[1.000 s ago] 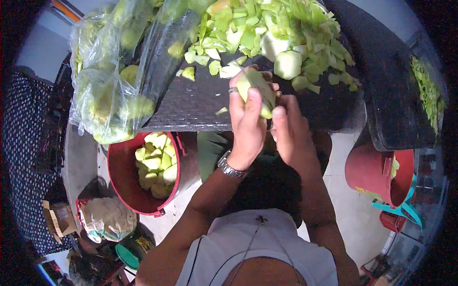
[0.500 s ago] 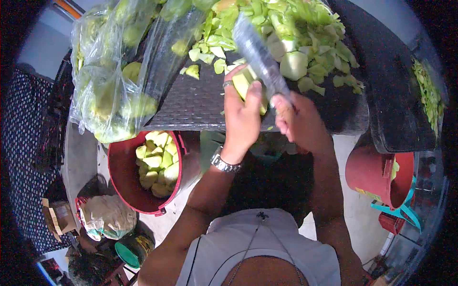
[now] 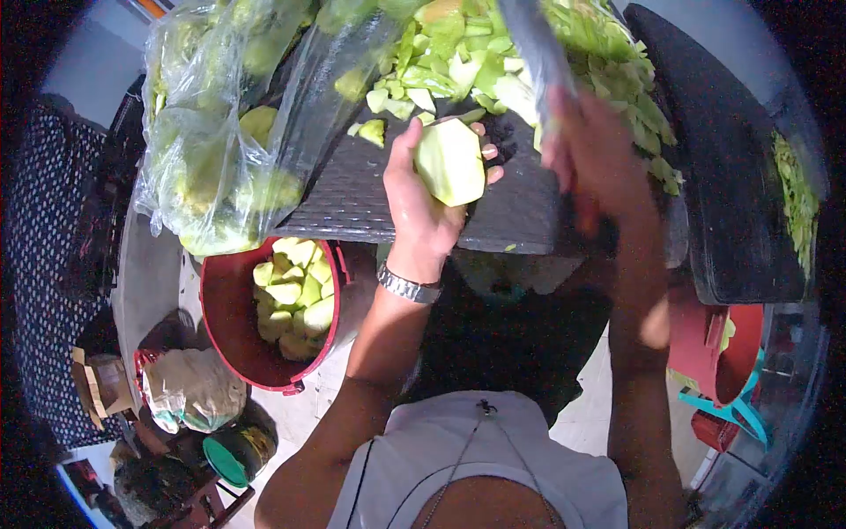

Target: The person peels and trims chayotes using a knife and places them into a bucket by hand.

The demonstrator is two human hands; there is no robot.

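A peeled pale-green fruit (image 3: 449, 163) with flat cut facets rests in my left hand (image 3: 416, 207), above the front of the dark woven tabletop (image 3: 344, 198). My thumb lies along its left side and the fingertips wrap its right edge. To the right, my right hand (image 3: 604, 150) is closed on the handle of a broad-bladed knife (image 3: 533, 53). Motion smears both the hand and the knife, whose blade points up and away, apart from the fruit. Beyond my hands lies a heap of green peelings (image 3: 458, 66), partly covered by the blade.
At left, a clear plastic bag (image 3: 211, 150) of green fruit overhangs the table edge. Below it stands a red bucket (image 3: 207, 304) holding peeled fruit. Another red bucket (image 3: 692, 344) is at lower right. A dark chair (image 3: 723, 167) with peelings on it stands beside the table.
The knife has swung up and right, away from the fruit. My left hand has turned palm-up, showing the fruit's broad peeled face, and moved slightly left and down.
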